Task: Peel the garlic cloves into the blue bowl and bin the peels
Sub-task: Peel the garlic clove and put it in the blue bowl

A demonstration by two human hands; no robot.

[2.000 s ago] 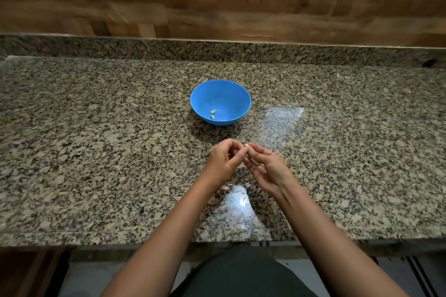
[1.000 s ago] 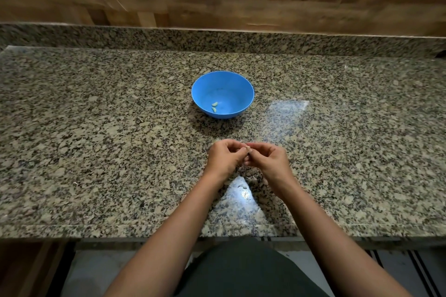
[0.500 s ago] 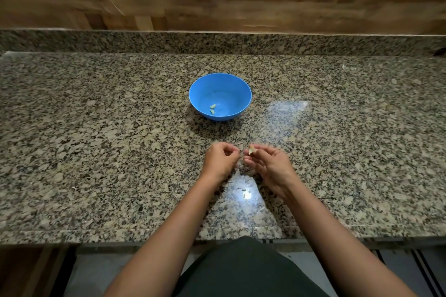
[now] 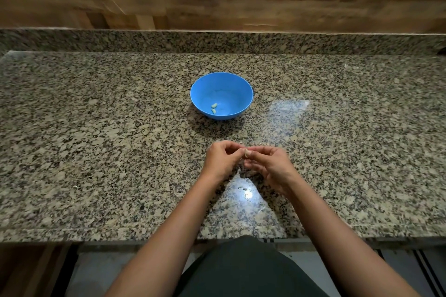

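Both my hands, left hand [image 4: 223,159] and right hand [image 4: 270,166], pinch one garlic clove [image 4: 246,152] over the bench [image 4: 96,140], near the blue bowl [image 4: 221,95].

One blue bowl [image 4: 236,89] stands at 12 o'clock on one granite counter [image 4: 96,128]. Two peeled cloves [image 4: 214,105] lie inside it, toward its 7 o'clock side. One third clove [image 4: 246,152] is pinched between two hands: one left hand [image 4: 222,159] and one right hand [image 4: 270,164]. Peel scraps [image 4: 243,188] at 6 o'clock of the hands: at least two, exact number unclear. One pale fleck [image 4: 75,186] at 9 o'clock.
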